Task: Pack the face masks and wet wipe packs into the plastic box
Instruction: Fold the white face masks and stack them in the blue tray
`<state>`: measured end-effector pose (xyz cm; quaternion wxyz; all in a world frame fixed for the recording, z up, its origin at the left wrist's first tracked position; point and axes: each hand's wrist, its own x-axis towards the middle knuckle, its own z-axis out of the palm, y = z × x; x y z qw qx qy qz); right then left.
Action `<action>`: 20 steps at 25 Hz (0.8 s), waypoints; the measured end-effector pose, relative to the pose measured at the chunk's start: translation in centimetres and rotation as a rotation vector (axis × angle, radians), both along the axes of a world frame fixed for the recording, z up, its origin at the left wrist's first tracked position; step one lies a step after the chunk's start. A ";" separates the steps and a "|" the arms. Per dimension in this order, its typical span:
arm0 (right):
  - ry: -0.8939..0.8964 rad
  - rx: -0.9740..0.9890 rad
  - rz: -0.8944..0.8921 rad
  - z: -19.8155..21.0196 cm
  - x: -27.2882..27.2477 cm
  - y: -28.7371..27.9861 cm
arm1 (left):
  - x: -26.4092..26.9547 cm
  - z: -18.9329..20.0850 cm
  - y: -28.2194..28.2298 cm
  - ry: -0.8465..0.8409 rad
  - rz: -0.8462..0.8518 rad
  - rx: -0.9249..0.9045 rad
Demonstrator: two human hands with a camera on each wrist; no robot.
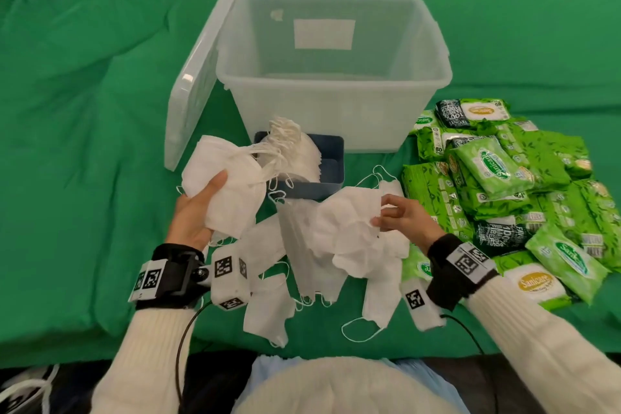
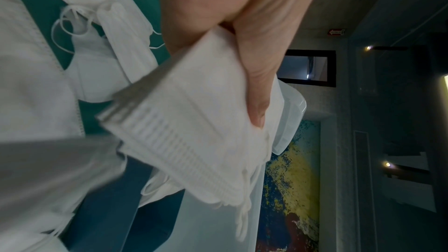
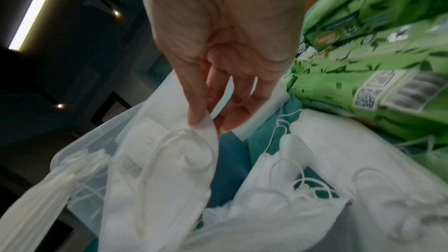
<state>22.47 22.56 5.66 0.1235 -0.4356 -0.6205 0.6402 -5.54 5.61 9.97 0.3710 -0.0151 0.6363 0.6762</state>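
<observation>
Left hand (image 1: 196, 212): grip closed around a thick stack of white face masks (image 1: 228, 191), thumb on top, held above the desk's near-left area; in the left wrist view the stack (image 2: 194, 141) shows many thin pleated layers squared up, ear loops trailing from one end.
Right hand (image 1: 401, 215): thumb and fingertip pinch the edge of a single white mask (image 1: 346, 228), lifted from the loose pile; the right wrist view shows the pinched corner (image 3: 203, 127) crumpled, an ear loop curving across the fabric.
Loose masks (image 1: 302, 272): white, flat-folded, scattered and overlapping on the green cloth (image 1: 84, 144) between the two hands, loops sticking out.
Blue tray (image 1: 331, 158): just in front of the box, holding more white masks (image 1: 292, 144) heaped on edge.
Plastic box (image 1: 329, 104): translucent, open, upright at the desk's middle, a white label on its far wall; nothing visible inside.
Lid (image 1: 205, 67): translucent, leaning upright against the box's left side.
Wet wipe packs (image 1: 504, 185): green, leaf-printed, some with dark panels, piled to the right of the box and touching the loose masks.
</observation>
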 end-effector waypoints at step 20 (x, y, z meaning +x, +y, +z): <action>0.684 0.023 -0.423 8.1 0.2 0.7 | 1.5 -1.0 0.2 -0.046 -0.068 -0.037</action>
